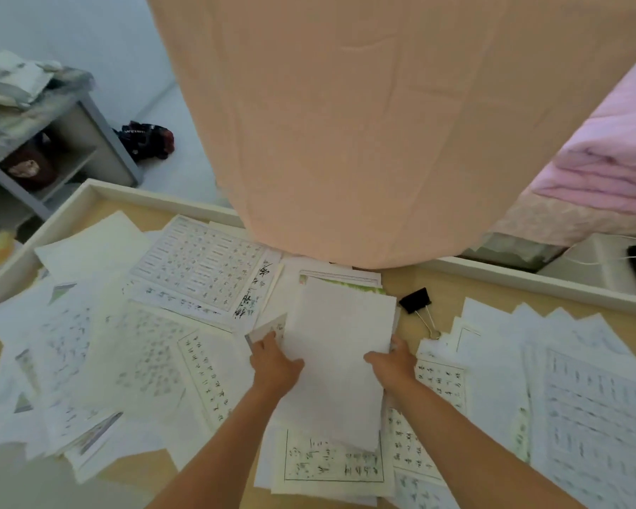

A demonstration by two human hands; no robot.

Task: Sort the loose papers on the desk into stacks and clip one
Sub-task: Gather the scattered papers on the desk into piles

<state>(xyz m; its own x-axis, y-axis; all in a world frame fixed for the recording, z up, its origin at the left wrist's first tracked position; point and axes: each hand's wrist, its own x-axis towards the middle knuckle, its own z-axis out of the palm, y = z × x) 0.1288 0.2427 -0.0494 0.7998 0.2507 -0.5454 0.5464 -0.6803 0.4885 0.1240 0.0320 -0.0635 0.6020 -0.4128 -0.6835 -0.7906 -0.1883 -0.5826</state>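
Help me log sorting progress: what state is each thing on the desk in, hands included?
White paper stack, held between both hands, unclipped.
Left hand, grips the stack's left edge.
Right hand, grips the stack's right edge.
Black metal binder clip with wire handles, lying on the light wooden desk, clipped to nothing.
Loose printed sheets, scattered and overlapping across the desk.

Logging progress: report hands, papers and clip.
Both grip the paper stack by its sides: left hand, right hand. Unused binder clip lies right of stack. All around, loose sheets.
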